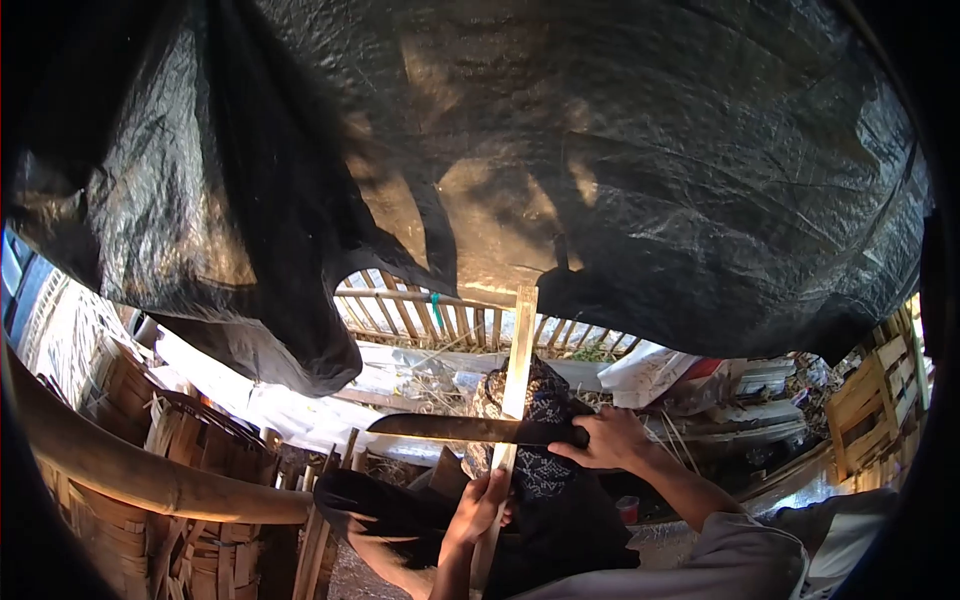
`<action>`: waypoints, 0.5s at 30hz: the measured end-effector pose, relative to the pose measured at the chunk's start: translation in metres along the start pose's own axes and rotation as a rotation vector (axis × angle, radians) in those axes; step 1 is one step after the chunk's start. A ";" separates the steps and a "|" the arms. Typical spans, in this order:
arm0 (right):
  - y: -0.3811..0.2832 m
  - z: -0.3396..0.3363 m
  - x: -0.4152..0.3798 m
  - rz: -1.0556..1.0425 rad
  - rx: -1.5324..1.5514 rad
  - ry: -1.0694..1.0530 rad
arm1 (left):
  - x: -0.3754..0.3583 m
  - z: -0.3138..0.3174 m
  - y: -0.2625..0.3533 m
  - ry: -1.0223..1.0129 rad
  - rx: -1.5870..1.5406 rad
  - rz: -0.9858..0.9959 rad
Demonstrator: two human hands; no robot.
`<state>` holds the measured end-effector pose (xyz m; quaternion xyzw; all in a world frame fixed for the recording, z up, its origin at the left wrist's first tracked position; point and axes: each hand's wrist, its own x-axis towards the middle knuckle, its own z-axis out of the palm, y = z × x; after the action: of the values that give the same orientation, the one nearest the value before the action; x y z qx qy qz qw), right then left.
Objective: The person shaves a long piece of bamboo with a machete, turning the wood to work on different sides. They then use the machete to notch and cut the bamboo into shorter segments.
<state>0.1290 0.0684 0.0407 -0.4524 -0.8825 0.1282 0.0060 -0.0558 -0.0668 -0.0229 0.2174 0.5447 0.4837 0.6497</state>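
My right hand [608, 438] is closed round the dark handle of a machete [440, 427]. Its long blade points left and lies across a pale, flat wooden slat [521, 350], overlapping it in this view. Below that crossing, my left hand [482, 505] grips the slat with fingers wrapped round it. The slat stands nearly upright, leaning slightly right at its top, and its lower end runs down past my wrist. Behind the slat is a bundle of dark patterned cloth [545, 460], close to my legs.
A black plastic sheet [700, 200] hangs low overhead and in front. At left, a thick bamboo pole [170, 485] crosses before woven bamboo baskets [110, 530]. A slatted bamboo fence [470, 322] stands ahead; a wooden crate [870, 410] is at right. A small red cup [628, 510] sits near my right arm.
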 end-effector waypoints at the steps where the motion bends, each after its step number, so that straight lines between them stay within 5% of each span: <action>1: 0.000 -0.001 0.000 -0.009 -0.013 0.019 | -0.002 -0.001 0.005 0.003 0.067 0.038; 5: -0.001 -0.003 0.000 -0.022 -0.035 0.012 | 0.009 0.005 0.009 0.049 0.035 0.251; 12: 0.003 0.000 0.000 -0.008 -0.080 0.042 | 0.030 0.017 0.008 0.197 0.131 0.119; 15: 0.013 0.003 0.017 -0.007 -0.028 0.134 | 0.026 0.013 0.016 0.076 -0.027 0.055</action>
<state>0.1290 0.0883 0.0329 -0.4568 -0.8835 0.0855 0.0591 -0.0519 -0.0343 -0.0191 0.2050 0.5560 0.5167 0.6179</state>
